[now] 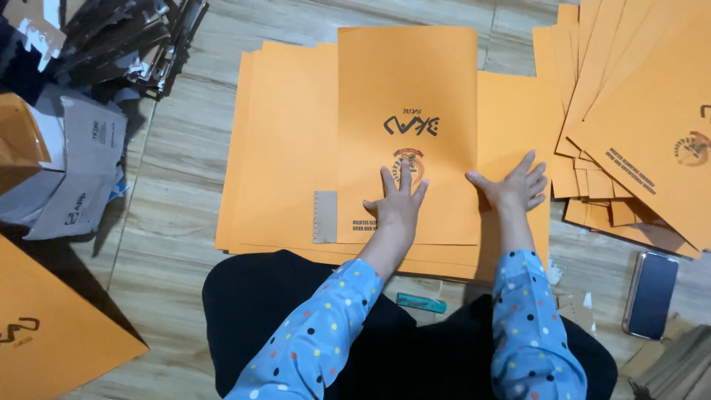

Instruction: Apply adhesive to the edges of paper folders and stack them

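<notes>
Orange folder at centre frame, black lettering and a round red-and-yellow emblem. Orange sheets beneath it. Blue sleeves with multicoloured dots, lower frame. Teal lighter. Dark phone, lower right. Grey-beige wood-grain floor.

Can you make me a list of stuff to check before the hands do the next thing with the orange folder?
1. Left hand flat on the top orange folder: ok.
2. Right hand flat at that folder's right edge: ok.
3. Folder's edge lined up with the orange stack underneath: cannot tell.
4. Grey ruler beside the folder, within reach: ok.
5. Phone off the folders, on the floor: ok.
6. Fanned pile clear of the right hand's fingers: not ok, nearly touching.
</notes>
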